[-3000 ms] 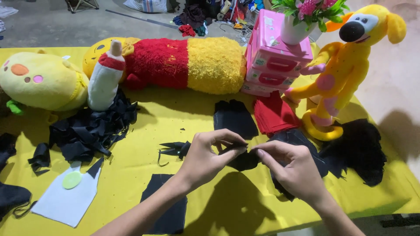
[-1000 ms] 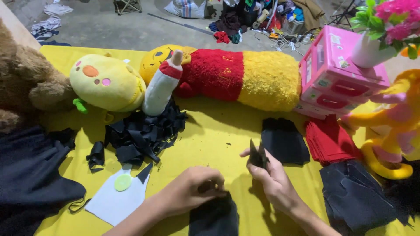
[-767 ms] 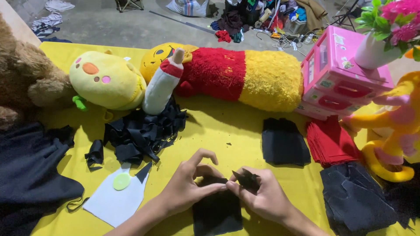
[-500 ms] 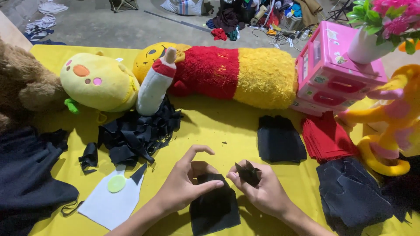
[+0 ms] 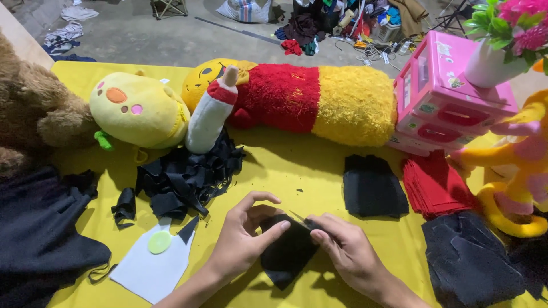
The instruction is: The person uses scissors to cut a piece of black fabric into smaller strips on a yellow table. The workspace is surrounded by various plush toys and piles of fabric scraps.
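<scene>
Fingertips of the left hand (image 5: 242,239) and right hand (image 5: 348,254) pinch the top edge of a flat black felt square (image 5: 288,251) lying near the table's (image 5: 297,165) front edge; a heap of black scraps (image 5: 182,177) sits left, beside a white felt sheet (image 5: 151,268)

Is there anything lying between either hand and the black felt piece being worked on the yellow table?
Nothing visible. The left hand rests directly on the black felt piece, and the right hand touches its upper edge. The scrap pile and the white template lie off to the left, apart from it.
</scene>
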